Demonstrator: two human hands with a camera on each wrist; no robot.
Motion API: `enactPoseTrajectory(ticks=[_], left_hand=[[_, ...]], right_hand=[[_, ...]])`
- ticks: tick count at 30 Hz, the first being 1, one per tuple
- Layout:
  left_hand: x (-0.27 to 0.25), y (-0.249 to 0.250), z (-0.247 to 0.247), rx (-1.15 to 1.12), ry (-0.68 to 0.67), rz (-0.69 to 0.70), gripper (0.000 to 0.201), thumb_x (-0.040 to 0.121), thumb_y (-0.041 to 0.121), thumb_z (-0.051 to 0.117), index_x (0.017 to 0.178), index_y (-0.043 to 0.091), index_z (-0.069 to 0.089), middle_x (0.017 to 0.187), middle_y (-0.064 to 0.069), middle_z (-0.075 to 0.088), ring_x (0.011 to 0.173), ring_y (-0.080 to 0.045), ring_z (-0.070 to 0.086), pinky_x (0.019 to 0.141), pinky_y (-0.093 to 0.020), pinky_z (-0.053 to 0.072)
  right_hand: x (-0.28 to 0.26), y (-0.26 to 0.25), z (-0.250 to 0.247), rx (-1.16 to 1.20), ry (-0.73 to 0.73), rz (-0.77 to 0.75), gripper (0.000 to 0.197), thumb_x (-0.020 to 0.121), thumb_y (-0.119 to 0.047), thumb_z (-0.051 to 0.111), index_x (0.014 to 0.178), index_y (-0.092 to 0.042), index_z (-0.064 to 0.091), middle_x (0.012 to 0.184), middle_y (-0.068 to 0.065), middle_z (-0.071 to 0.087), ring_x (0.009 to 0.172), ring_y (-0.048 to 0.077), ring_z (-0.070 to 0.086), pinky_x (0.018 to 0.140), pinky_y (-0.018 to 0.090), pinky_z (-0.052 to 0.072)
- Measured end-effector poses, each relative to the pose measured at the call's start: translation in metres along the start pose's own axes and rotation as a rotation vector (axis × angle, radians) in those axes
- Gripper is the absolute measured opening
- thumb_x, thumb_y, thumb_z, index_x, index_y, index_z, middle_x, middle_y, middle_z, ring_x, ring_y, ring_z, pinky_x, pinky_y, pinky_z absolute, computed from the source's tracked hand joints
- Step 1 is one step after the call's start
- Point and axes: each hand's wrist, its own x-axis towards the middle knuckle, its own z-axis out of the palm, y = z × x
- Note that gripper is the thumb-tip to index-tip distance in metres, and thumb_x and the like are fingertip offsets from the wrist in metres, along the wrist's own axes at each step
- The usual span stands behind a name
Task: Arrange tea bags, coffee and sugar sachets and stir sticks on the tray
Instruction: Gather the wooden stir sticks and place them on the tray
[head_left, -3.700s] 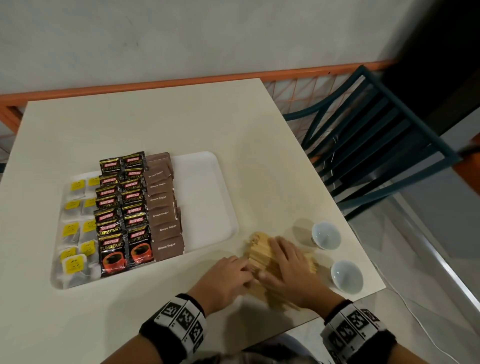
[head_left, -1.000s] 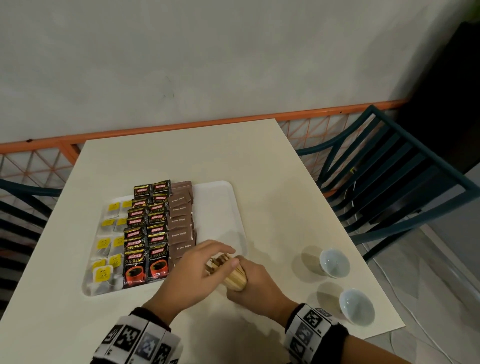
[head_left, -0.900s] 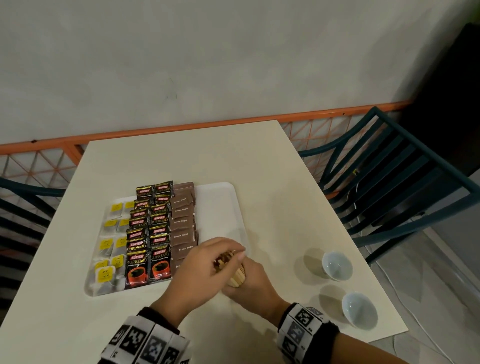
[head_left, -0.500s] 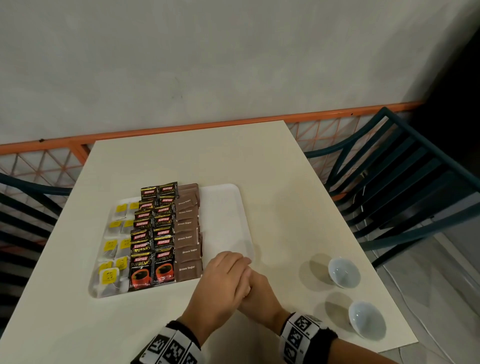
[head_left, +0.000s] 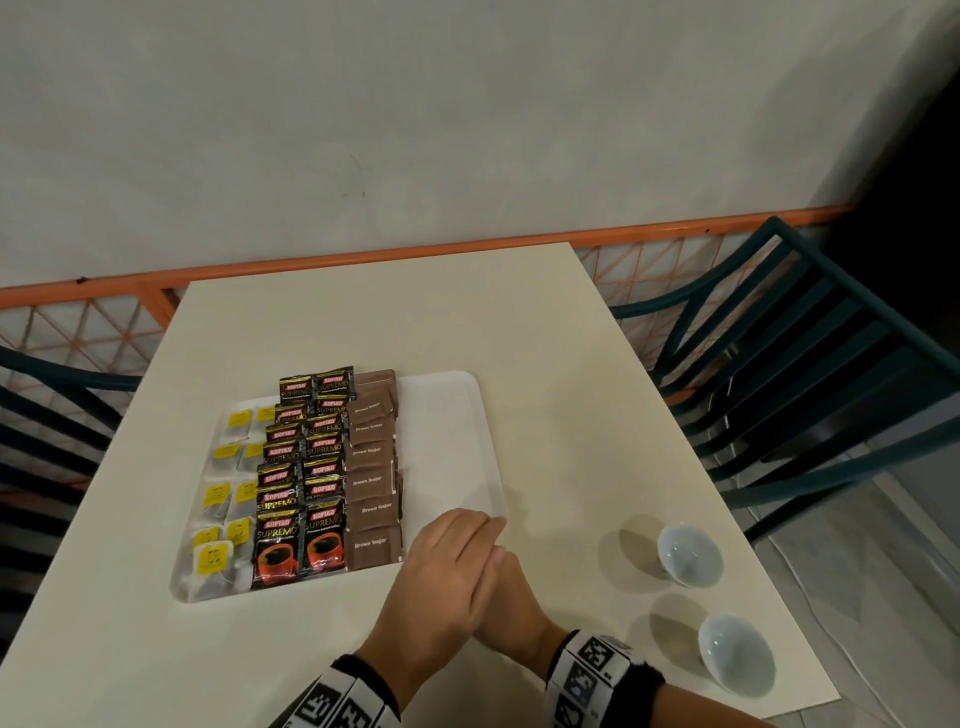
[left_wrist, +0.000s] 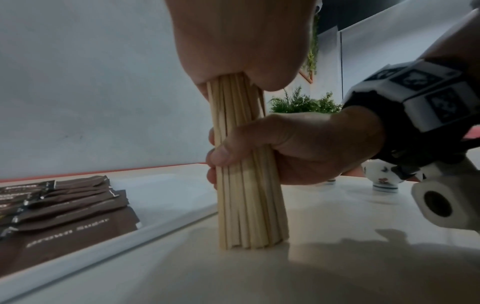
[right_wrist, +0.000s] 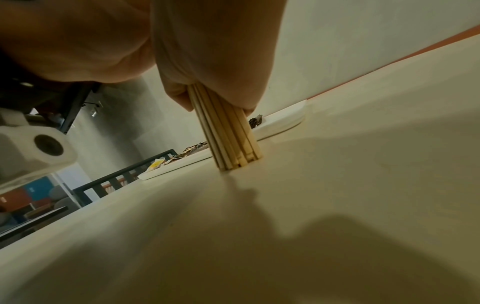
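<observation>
A bundle of wooden stir sticks (left_wrist: 246, 205) stands upright on the table, its lower end (right_wrist: 231, 144) on the tabletop just off the tray's near right corner. My right hand (left_wrist: 298, 148) grips the bundle round its middle. My left hand (head_left: 447, 566) lies over the top end and wraps it, hiding the sticks in the head view. On the white tray (head_left: 447, 441) lie columns of yellow-tagged tea bags (head_left: 228, 493), black coffee sachets (head_left: 301, 467) and brown sugar sachets (head_left: 371, 467). The tray's right strip is bare.
Two small white cups (head_left: 688, 553) (head_left: 735, 654) stand near the table's right front edge. A dark green slatted chair (head_left: 779, 364) is at the right, another at the left. An orange railing runs behind the cream table (head_left: 363, 322).
The loose sticks were gathered off the table and stood up as a bundle. Over the last second my left hand closed down over their top, so the sticks no longer show in the head view.
</observation>
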Motion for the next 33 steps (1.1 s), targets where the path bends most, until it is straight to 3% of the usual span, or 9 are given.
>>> enactPoseTrajectory(ticks=[2, 5, 9, 11, 14, 20, 23, 29, 33], left_hand=[[-0.003, 0.000, 0.004, 0.019, 0.017, 0.015, 0.041, 0.098, 0.029, 0.029, 0.112, 0.013, 0.064, 0.105, -0.001, 0.068, 0.105, -0.011, 0.049, 0.096, -0.026, 0.036], [-0.009, -0.001, 0.010, 0.051, 0.068, 0.054, 0.030, 0.090, 0.023, 0.046, 0.107, 0.011, 0.067, 0.099, -0.003, 0.069, 0.101, -0.013, 0.050, 0.093, -0.026, 0.038], [-0.008, -0.001, 0.005, 0.090, 0.090, 0.066, 0.024, 0.085, 0.020, 0.052, 0.094, 0.011, 0.072, 0.088, -0.002, 0.070, 0.089, -0.014, 0.053, 0.085, -0.026, 0.041], [-0.001, 0.001, -0.006, 0.079, 0.068, 0.038, 0.022, 0.083, 0.023, 0.053, 0.086, 0.015, 0.073, 0.082, 0.003, 0.070, 0.081, -0.012, 0.058, 0.082, -0.025, 0.040], [0.013, 0.004, -0.021, 0.030, 0.054, -0.050, 0.025, 0.079, 0.030, 0.050, 0.084, 0.022, 0.073, 0.083, 0.010, 0.071, 0.081, -0.007, 0.063, 0.086, -0.021, 0.034], [0.017, -0.003, -0.014, 0.075, -0.098, -0.173, 0.032, 0.080, 0.031, 0.042, 0.080, 0.027, 0.074, 0.091, 0.011, 0.072, 0.088, -0.007, 0.067, 0.085, -0.021, 0.040], [0.012, -0.002, -0.009, 0.056, -0.102, -0.188, 0.032, 0.081, 0.028, 0.042, 0.078, 0.023, 0.073, 0.086, 0.010, 0.072, 0.080, -0.009, 0.066, 0.078, -0.023, 0.035], [0.017, -0.003, -0.007, 0.094, -0.096, -0.184, 0.031, 0.082, 0.026, 0.042, 0.075, 0.023, 0.072, 0.080, 0.010, 0.070, 0.073, -0.010, 0.065, 0.074, -0.024, 0.033], [0.020, -0.004, -0.005, 0.134, -0.105, -0.181, 0.031, 0.082, 0.027, 0.041, 0.076, 0.024, 0.071, 0.081, 0.011, 0.070, 0.071, -0.011, 0.064, 0.074, -0.025, 0.036]], right_hand=[[-0.002, -0.023, 0.001, 0.000, -0.120, 0.148, 0.058, 0.095, -0.007, 0.017, 0.084, -0.040, 0.063, 0.081, -0.028, 0.066, 0.090, -0.017, 0.058, 0.094, 0.002, 0.025], [0.002, -0.050, 0.001, 0.107, -0.061, 0.190, 0.022, 0.083, 0.007, 0.045, 0.089, -0.004, 0.063, 0.091, 0.012, 0.068, 0.095, 0.026, 0.066, 0.079, 0.028, 0.053], [-0.001, -0.022, -0.016, 0.397, -0.119, -0.117, 0.041, 0.100, -0.029, 0.029, 0.095, -0.003, 0.060, 0.085, -0.002, 0.053, 0.082, 0.014, 0.056, 0.069, 0.006, 0.044], [0.000, -0.006, -0.022, 0.549, -0.206, -0.292, 0.035, 0.093, -0.028, 0.031, 0.091, -0.006, 0.059, 0.089, -0.004, 0.055, 0.084, 0.010, 0.050, 0.063, 0.005, 0.039], [0.010, -0.002, -0.025, 0.753, -0.149, -0.334, 0.046, 0.084, -0.033, 0.038, 0.106, 0.001, 0.061, 0.103, 0.009, 0.063, 0.095, -0.009, 0.050, 0.078, 0.005, 0.039], [0.015, -0.012, -0.023, 0.668, -0.338, -0.210, 0.040, 0.097, -0.015, 0.033, 0.133, 0.002, 0.039, 0.140, 0.015, 0.042, 0.133, 0.022, 0.038, 0.109, 0.022, 0.027], [0.013, -0.007, -0.025, 0.645, -0.340, -0.239, 0.042, 0.094, -0.020, 0.034, 0.128, 0.002, 0.046, 0.134, 0.017, 0.049, 0.128, 0.023, 0.043, 0.100, 0.015, 0.027], [0.016, -0.006, -0.018, 0.664, -0.379, -0.135, 0.034, 0.099, -0.004, 0.031, 0.132, 0.002, 0.038, 0.140, 0.019, 0.042, 0.130, 0.019, 0.039, 0.110, 0.027, 0.027], [0.016, 0.001, -0.019, 0.817, -0.306, -0.035, 0.032, 0.094, -0.003, 0.043, 0.125, 0.007, 0.043, 0.123, 0.030, 0.053, 0.110, 0.039, 0.054, 0.088, 0.031, 0.043]])
